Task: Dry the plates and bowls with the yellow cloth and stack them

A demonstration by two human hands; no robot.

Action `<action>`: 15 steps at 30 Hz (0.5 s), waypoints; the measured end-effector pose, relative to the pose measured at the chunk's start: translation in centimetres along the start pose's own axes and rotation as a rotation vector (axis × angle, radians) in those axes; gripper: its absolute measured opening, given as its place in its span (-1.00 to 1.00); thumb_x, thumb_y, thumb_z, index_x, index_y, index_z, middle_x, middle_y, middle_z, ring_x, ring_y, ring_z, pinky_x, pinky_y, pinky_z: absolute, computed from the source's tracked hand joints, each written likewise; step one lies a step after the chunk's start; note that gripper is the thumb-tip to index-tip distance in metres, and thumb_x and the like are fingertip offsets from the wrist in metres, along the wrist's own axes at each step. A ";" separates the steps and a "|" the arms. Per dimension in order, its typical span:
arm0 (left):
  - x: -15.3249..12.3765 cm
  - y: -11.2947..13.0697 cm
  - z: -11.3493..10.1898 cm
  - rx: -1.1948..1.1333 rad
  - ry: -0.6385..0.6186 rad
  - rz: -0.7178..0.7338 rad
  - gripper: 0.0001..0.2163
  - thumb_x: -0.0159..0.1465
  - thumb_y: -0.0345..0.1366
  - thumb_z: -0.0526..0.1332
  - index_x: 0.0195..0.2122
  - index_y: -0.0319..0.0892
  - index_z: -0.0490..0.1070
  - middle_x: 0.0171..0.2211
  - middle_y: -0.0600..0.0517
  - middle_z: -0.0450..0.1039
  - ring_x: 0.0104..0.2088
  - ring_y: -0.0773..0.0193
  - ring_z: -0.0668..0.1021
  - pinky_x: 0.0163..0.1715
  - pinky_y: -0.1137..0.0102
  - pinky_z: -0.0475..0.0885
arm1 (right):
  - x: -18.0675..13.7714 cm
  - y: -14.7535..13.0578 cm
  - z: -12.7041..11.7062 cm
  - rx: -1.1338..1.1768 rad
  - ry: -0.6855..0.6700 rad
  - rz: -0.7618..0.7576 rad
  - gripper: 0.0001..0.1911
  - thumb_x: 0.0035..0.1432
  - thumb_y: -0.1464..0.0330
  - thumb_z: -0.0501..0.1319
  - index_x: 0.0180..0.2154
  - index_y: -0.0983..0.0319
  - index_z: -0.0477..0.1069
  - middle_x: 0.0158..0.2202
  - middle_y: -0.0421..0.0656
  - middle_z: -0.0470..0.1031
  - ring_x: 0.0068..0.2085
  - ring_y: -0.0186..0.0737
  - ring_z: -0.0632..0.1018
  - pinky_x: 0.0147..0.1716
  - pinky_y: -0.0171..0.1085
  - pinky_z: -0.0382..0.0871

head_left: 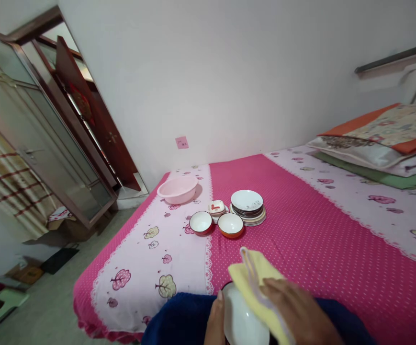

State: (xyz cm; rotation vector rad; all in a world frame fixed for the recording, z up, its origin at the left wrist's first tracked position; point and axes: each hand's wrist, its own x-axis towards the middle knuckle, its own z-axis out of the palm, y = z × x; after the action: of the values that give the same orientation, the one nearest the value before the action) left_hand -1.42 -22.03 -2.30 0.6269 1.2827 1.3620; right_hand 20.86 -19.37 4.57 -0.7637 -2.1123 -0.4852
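Observation:
Low in the view, a bowl [241, 316] with a white inside and a dark rim is tilted above my lap. My left hand [215, 320] grips its left side, thumb along the rim. My right hand [297, 306] is closed on a folded yellow cloth [252, 278], which lies against the bowl's right side and covers part of it. Ahead on the bed stand a white bowl with a red outside [201, 222] and another with an orange outside [231, 224]. Behind them are a stack of plates [247, 200] and small square dishes [217, 207].
A pink basin [179, 190] stands near the bed's far left corner. The pink bedspread [301, 230] spreads ahead of me. Folded bedding and pillows [383, 139] are piled at the right. A white wall [229, 81] rises behind; a glass-panelled door [39, 129] is at the left.

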 end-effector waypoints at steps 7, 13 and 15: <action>-1.3 0.1 0.7 0.107 0.088 0.200 -0.44 0.06 0.25 0.41 -0.13 -0.12 0.66 -0.05 -0.13 0.69 0.13 -0.13 0.59 0.25 0.17 0.41 | -3.3 -5.1 9.5 0.151 -0.145 -0.007 -0.72 0.34 0.41 0.05 -0.01 0.21 0.45 -0.05 -0.02 0.66 -0.03 -0.05 0.65 -0.02 -0.19 0.55; -1.1 -0.7 1.5 0.146 0.179 0.242 -0.30 0.14 0.32 0.30 0.07 -0.17 0.55 0.04 -0.15 0.64 0.09 -0.06 0.60 0.14 0.26 0.46 | -4.6 -5.5 11.6 0.187 -0.157 0.060 -0.62 0.18 0.56 0.05 -0.01 0.26 0.45 -0.16 -0.02 0.68 -0.19 -0.06 0.69 -0.14 -0.23 0.58; -1.2 -1.3 1.3 0.114 0.155 0.262 -0.27 0.14 0.30 0.31 0.15 -0.17 0.48 0.07 -0.16 0.62 0.12 -0.07 0.59 0.14 0.27 0.46 | -4.8 -5.7 10.9 0.245 -0.180 0.129 -0.61 0.19 0.57 0.05 -0.01 0.25 0.47 -0.17 -0.05 0.69 -0.23 -0.14 0.70 -0.21 -0.33 0.57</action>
State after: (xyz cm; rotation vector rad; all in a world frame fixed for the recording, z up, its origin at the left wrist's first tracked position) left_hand 0.54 -22.92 -2.82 0.8023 1.4482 1.5842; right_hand 13.16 -19.03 -6.19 -0.8181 -2.2183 -0.0881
